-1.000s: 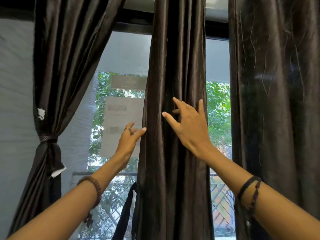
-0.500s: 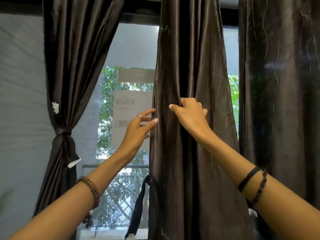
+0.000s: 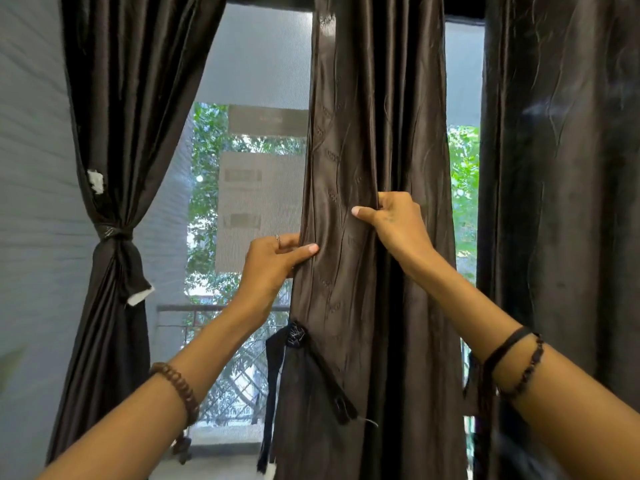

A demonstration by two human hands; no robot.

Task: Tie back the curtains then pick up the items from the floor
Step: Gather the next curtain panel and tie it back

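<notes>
A dark brown satin middle curtain point(image 3: 374, 116) hangs loose in front of the window. My left hand point(image 3: 273, 258) pinches its left edge between thumb and fingers. My right hand point(image 3: 394, 223) grips a fold of the same panel a little higher and to the right. A black tie-back strap point(image 3: 304, 372) hangs from the curtain's left edge below my left hand. The left curtain point(image 3: 117, 98) is gathered and knotted with its tie point(image 3: 114, 233). The right curtain point(image 3: 561, 202) hangs straight and untied. The floor is out of view.
The window point(image 3: 256, 188) with a mesh screen shows trees and a railing point(image 3: 194, 310) outside. A pale wall point(image 3: 31, 202) stands at the left. A white patch point(image 3: 96, 181) marks the left curtain.
Both hands went from open and reaching to holding the middle curtain. The left hand closed on its left edge, the right hand curled round a fold. The view moved closer and lower.
</notes>
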